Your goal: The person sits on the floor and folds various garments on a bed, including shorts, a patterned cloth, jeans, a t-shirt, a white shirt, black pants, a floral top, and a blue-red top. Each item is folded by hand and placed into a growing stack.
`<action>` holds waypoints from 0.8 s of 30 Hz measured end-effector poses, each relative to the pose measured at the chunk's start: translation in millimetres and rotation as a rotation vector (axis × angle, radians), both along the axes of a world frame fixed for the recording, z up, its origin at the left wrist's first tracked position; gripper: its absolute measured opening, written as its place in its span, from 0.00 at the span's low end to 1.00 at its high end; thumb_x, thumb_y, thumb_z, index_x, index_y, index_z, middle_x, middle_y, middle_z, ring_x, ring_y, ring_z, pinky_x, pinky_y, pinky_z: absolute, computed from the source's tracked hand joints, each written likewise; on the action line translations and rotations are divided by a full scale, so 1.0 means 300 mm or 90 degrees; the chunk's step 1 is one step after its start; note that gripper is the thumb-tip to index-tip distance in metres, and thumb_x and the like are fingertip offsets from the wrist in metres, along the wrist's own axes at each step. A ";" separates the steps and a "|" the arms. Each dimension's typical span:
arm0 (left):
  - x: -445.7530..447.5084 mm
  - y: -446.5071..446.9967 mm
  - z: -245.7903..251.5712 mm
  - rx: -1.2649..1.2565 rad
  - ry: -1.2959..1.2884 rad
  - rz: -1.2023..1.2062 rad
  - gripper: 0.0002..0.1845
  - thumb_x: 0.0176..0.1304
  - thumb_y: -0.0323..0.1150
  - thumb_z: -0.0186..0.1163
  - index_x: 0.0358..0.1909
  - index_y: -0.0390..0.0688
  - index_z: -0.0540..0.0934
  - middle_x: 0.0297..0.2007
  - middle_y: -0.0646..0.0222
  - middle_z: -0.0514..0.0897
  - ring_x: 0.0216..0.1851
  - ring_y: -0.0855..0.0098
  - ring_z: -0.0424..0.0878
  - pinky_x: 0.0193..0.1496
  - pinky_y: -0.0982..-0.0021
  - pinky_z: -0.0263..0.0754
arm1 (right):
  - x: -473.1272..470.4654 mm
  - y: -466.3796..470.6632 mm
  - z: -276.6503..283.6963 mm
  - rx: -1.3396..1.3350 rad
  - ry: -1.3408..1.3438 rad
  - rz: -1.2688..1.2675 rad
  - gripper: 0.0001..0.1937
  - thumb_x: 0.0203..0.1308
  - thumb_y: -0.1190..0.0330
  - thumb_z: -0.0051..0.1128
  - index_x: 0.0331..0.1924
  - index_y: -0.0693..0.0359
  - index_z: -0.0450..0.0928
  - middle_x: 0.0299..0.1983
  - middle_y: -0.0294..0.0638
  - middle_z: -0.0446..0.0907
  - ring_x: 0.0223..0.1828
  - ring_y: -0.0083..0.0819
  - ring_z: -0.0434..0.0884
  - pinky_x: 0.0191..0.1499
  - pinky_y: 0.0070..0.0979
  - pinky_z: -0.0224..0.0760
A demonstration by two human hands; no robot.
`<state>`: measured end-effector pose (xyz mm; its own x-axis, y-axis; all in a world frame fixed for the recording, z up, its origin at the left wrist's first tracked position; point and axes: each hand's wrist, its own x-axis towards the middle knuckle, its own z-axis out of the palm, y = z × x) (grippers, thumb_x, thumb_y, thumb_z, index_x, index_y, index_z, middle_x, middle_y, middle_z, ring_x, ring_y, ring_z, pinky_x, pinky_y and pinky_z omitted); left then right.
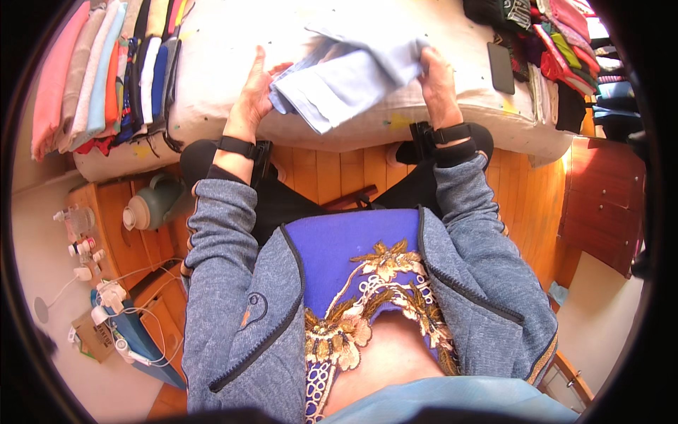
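Observation:
A light blue cloth garment [344,87], partly folded and blurred at its upper right, is held up over the near part of the white bed cover [228,32]. My right hand [437,74] grips its right end with the fingers curled round the fabric. At the garment's left end is my left hand [259,87], thumb raised and fingers spread behind or against the cloth edge; it does not close round it visibly. A black strap sits on each wrist.
Folded clothes [106,79] stand in a row at the bed's left. More folded clothes [567,47] and a dark smartphone [500,68] lie at the right. A green thermos jug [153,204] stands on a wooden cabinet [114,233] at left; a reddish-brown cabinet [601,201] is at right.

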<state>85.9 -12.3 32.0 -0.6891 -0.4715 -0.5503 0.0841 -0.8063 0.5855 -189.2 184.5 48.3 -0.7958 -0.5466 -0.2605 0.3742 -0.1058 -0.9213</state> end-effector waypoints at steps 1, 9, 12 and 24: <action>0.013 0.015 -0.009 -0.048 -0.016 -0.010 0.38 0.64 0.61 0.56 0.57 0.33 0.73 0.52 0.53 0.79 0.53 0.60 0.80 0.55 0.65 0.79 | 0.006 0.042 -0.072 0.113 -0.068 -0.019 0.05 0.56 0.71 0.58 0.36 0.60 0.80 0.31 0.31 0.76 0.31 0.22 0.73 0.32 0.21 0.68; 0.012 0.064 -0.055 -0.494 -0.170 -0.179 0.27 0.54 0.31 0.71 0.55 0.35 0.77 0.48 0.64 0.82 0.51 0.70 0.78 0.51 0.72 0.74 | -0.029 0.151 -0.112 0.236 0.197 0.140 0.19 0.57 0.60 0.64 0.47 0.64 0.81 0.40 0.37 0.82 0.43 0.26 0.76 0.48 0.26 0.68; -0.008 0.031 -0.029 -0.513 -0.194 -0.211 0.26 0.52 0.28 0.71 0.54 0.36 0.78 0.44 0.67 0.83 0.45 0.73 0.80 0.49 0.73 0.74 | -0.001 0.137 -0.045 0.220 0.227 0.208 0.21 0.57 0.61 0.67 0.51 0.65 0.81 0.41 0.38 0.84 0.41 0.24 0.80 0.45 0.23 0.72; -0.042 -0.250 -0.012 -0.629 -0.327 0.046 0.46 0.54 0.42 0.74 0.68 0.31 0.60 0.60 0.46 0.72 0.59 0.59 0.73 0.61 0.63 0.69 | 0.072 0.134 -0.134 0.433 0.454 0.187 0.24 0.56 0.49 0.67 0.50 0.56 0.82 0.37 0.40 0.86 0.39 0.27 0.83 0.44 0.25 0.75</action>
<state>73.2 -87.2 28.5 -0.4402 -0.8895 -0.1224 -0.3246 0.0305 0.9454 -167.5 224.7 8.1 -0.7457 -0.6577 -0.1066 -0.3564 0.5289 -0.7702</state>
